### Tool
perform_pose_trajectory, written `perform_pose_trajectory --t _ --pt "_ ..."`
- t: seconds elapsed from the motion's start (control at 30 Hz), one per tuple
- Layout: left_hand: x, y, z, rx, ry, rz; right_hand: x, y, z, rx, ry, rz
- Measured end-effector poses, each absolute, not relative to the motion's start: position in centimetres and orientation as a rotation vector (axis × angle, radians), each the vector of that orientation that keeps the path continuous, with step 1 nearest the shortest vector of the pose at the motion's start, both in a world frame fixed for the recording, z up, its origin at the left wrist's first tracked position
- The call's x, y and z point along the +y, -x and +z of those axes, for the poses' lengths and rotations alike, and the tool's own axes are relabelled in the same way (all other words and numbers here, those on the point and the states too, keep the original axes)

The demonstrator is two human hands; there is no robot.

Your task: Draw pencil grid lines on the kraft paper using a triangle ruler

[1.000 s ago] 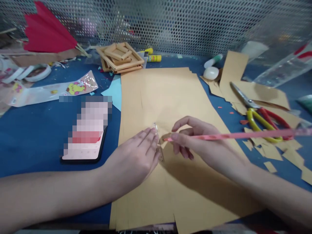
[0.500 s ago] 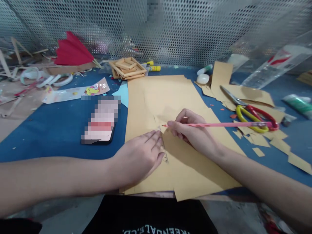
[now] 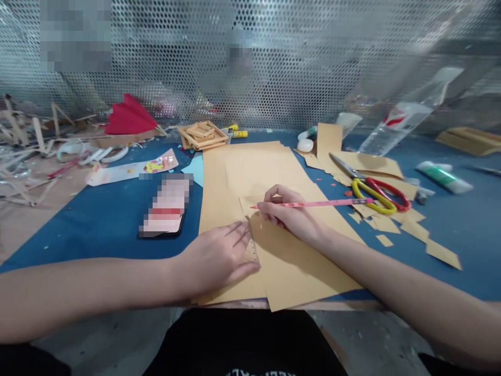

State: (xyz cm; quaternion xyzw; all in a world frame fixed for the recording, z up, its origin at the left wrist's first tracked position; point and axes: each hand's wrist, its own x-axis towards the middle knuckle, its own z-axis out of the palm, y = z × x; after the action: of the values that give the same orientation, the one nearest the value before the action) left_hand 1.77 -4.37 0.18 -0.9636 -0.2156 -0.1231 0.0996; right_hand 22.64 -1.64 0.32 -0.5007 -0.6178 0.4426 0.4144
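My left hand lies flat, fingers stretched out, pressing a clear ruler against a brown paper sheet. The palm and fingers hide most of the ruler; only its marked right edge shows. My right hand is closed around a pink pencil, whose tip points left just beyond the ruler's far end. Whether the tip touches the paper I cannot tell. More brown sheets lie beneath, and a short thin line runs near the pencil tip.
Left of the paper lies a phone. Scissors rest on paper scraps at right. Behind stand a stack of wooden frames, a plastic bottle and a perforated metal panel. Tape rolls sit at far left.
The camera view has tilted up and turned slightly right. My left thumb is stretched farther out along the ruler's near end. My right hand still holds the pencil near the ruler's far end.
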Motion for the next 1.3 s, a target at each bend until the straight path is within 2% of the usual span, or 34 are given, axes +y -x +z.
perform_pose_trajectory --t 0.17,0.47,0.8,1.03,1.3 --pt "-4.7 -1.6 0.7 -0.615 2.860 -0.356 -1.7 -22.6 0.6 -1.605 1.261 1.095" --pt "-5.1 -1.7 0.4 -0.560 2.816 -0.358 -1.8 -22.6 1.0 -1.774 1.276 0.861" --pt "-4.6 -1.3 0.6 -0.941 2.861 -0.242 -0.2 -24.0 0.3 -1.925 1.256 0.800" --pt "-2.9 -0.8 2.8 -1.327 2.925 -0.185 -0.3 -23.7 -0.5 -1.909 1.251 0.832" --pt "-0.7 0.5 5.0 -1.469 3.108 0.004 -0.2 -23.6 -0.7 -1.911 1.247 0.842"
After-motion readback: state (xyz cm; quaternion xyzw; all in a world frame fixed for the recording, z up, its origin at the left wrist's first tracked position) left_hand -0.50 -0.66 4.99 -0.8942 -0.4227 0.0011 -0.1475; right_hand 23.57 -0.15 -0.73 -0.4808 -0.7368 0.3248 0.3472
